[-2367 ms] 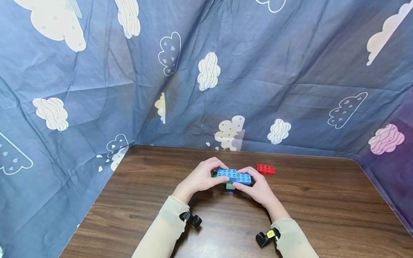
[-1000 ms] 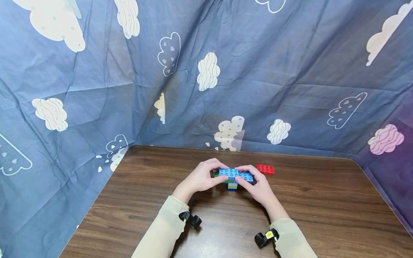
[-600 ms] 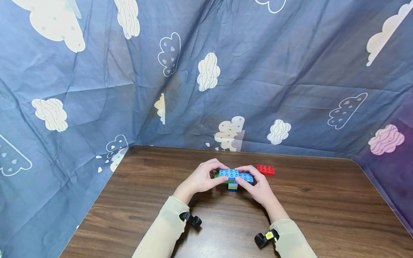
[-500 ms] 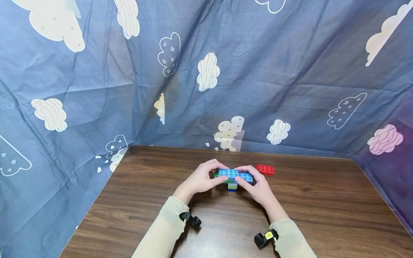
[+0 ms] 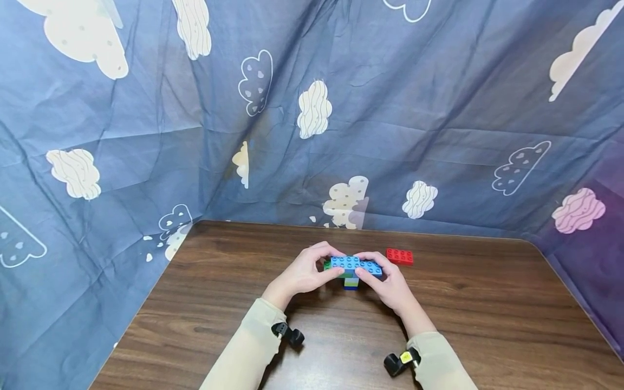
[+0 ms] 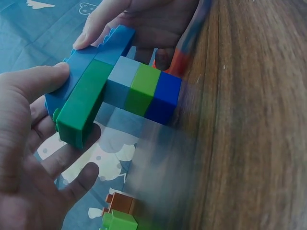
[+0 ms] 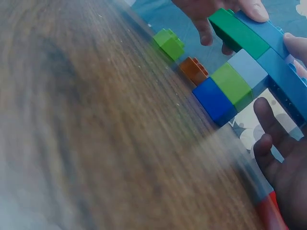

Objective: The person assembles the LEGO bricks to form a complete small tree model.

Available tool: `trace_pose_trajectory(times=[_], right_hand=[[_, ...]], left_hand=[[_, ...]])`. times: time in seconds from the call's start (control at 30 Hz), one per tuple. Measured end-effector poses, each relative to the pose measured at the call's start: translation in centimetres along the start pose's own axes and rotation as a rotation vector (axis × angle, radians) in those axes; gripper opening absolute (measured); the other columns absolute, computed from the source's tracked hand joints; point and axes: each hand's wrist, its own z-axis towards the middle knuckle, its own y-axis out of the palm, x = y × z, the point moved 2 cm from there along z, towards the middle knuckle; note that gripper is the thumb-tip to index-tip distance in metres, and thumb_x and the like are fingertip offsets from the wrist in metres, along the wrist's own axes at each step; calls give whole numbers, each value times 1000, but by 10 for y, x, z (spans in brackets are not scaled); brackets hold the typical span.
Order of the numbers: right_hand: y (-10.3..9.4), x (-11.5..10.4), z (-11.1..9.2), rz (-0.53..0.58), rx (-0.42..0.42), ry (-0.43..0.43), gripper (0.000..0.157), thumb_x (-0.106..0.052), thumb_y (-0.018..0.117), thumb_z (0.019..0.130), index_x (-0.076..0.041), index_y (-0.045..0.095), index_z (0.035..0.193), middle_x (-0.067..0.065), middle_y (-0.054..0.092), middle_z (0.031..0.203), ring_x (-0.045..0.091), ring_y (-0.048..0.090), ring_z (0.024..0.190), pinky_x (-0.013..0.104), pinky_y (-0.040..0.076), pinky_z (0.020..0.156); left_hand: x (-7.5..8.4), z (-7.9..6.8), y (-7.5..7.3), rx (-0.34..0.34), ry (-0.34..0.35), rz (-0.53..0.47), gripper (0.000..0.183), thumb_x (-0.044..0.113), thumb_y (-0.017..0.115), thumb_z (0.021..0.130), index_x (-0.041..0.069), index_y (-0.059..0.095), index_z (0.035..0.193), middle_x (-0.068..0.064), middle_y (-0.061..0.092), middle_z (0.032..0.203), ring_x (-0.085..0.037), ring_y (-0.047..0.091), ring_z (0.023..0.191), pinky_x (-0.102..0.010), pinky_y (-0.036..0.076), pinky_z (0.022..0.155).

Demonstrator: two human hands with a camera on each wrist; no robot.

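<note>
A small stack of toy building bricks stands between both hands in the head view. Its column is a dark blue brick point(image 6: 165, 99), a lime brick point(image 6: 143, 89) and a pale blue brick point(image 6: 122, 82). Above these lie a green brick point(image 6: 82, 105) to the left and a blue brick point(image 5: 372, 268) to the right, side by side. Another blue brick point(image 5: 345, 262) bridges them on top. My left hand point(image 5: 306, 269) pinches this top brick between thumb and fingers at its left part. My right hand point(image 5: 391, 281) grips around the seam at its right end, thumb at the near corner.
A red brick point(image 5: 400, 256) lies on the wooden table point(image 5: 463, 303) behind the right hand. A brown brick point(image 7: 194, 70) and another lime brick point(image 7: 169, 44) sit left of the stack, hidden by the left hand in the head view. A patterned cloth point(image 5: 273, 135) hangs behind.
Since the earliest frame, the right thumb has moved up to the top blue brick's near corner and the stack has shifted slightly right. Over the last second, hands and bricks hold almost still.
</note>
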Motion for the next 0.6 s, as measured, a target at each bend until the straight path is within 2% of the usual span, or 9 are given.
trace_pose_trajectory(times=[0.23, 0.6], right_hand=[[0, 6, -2, 28, 6, 24, 31, -15, 74, 106, -16, 69, 137, 9, 68, 132, 22, 67, 108, 28, 58, 92], [2, 7, -2, 76, 7, 46, 33, -15, 75, 105, -17, 70, 138, 8, 68, 135, 21, 68, 109, 28, 59, 91]], left_hand=[[2, 1, -1, -37, 12, 45, 30, 27, 78, 103, 16, 76, 130, 4, 71, 117, -25, 66, 101, -29, 54, 79], [5, 0, -3, -40, 6, 93, 30, 32, 76, 103, 17, 75, 129, 2, 70, 120, -26, 66, 99, -26, 52, 76]])
